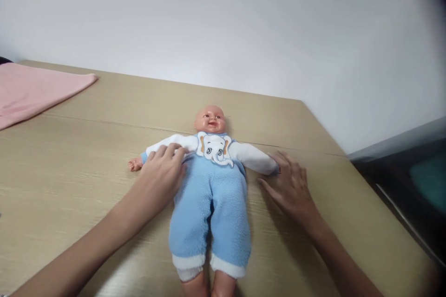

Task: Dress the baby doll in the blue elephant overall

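A baby doll (211, 199) lies on its back with its head away from me and both arms spread. It wears a blue fleece outfit with white sleeves and an elephant patch (215, 149) on the chest. My left hand (165, 169) rests over the doll's sleeve on the left, fingers loosely bent and apart, next to its side. Beside the cuff of the other sleeve is my right hand (289, 183), thumb and fingers spread; it covers the doll's hand there. Neither hand is wrapped round anything. The doll's feet are cut off by the lower edge.
The doll lies on a light wooden table (104, 167) with a seam across it. A pink cloth (38, 90) lies at the far left. A pale wall (216, 23) rises behind the table. Beyond the right edge is a dark object (411, 185) with a greenish patch.
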Demonstrator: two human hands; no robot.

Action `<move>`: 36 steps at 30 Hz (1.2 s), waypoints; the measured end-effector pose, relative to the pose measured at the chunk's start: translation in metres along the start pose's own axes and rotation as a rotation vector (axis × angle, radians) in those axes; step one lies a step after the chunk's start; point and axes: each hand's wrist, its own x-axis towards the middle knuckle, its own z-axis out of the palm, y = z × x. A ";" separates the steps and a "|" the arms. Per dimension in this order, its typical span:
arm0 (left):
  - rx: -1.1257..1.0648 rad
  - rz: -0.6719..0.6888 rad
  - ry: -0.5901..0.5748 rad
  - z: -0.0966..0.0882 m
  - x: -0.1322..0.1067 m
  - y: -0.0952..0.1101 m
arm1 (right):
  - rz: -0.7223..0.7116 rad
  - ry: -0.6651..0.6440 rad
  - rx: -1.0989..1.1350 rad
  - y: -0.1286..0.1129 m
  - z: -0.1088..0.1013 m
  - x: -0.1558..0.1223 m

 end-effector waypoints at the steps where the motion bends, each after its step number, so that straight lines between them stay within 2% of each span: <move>1: -0.066 0.046 0.035 -0.004 0.009 0.008 | 0.005 -0.029 0.039 0.011 0.000 0.001; 4: -0.296 0.215 0.063 -0.003 0.038 0.033 | 0.045 -0.147 0.243 0.035 0.000 0.008; 8: -0.372 0.333 -0.028 0.013 0.079 0.058 | 0.068 -0.253 0.401 0.042 -0.008 0.024; 10: -0.374 0.374 -0.086 0.021 0.097 0.065 | 0.074 -0.222 0.407 0.038 -0.019 0.033; 12: -0.374 0.402 -0.109 0.026 0.111 0.069 | 0.069 -0.134 0.388 0.029 -0.034 0.041; 15: -0.364 0.416 -0.059 0.032 0.123 0.073 | 0.013 0.019 0.391 0.004 -0.053 0.054; 18: -0.398 0.359 0.012 0.040 0.125 0.072 | 0.037 0.064 0.607 -0.027 -0.050 0.062; 21: -0.536 0.283 0.097 0.048 0.122 0.066 | 0.146 0.139 0.856 -0.049 -0.024 0.057; 23: -0.672 0.254 0.182 0.051 0.120 0.060 | 0.243 0.180 0.932 -0.054 -0.002 0.047; 25: -0.817 0.235 0.256 0.051 0.118 0.054 | 0.361 0.127 0.961 -0.056 0.016 0.036; 27: -0.945 0.200 0.314 0.049 0.117 0.050 | 0.419 0.004 0.990 -0.059 0.026 0.027; 31: -1.179 0.040 0.373 0.044 0.112 0.042 | 0.356 -0.208 1.154 -0.075 0.027 0.024; 36: -1.404 -0.194 0.378 0.039 0.104 0.031 | 0.387 -0.202 1.364 -0.105 0.025 0.034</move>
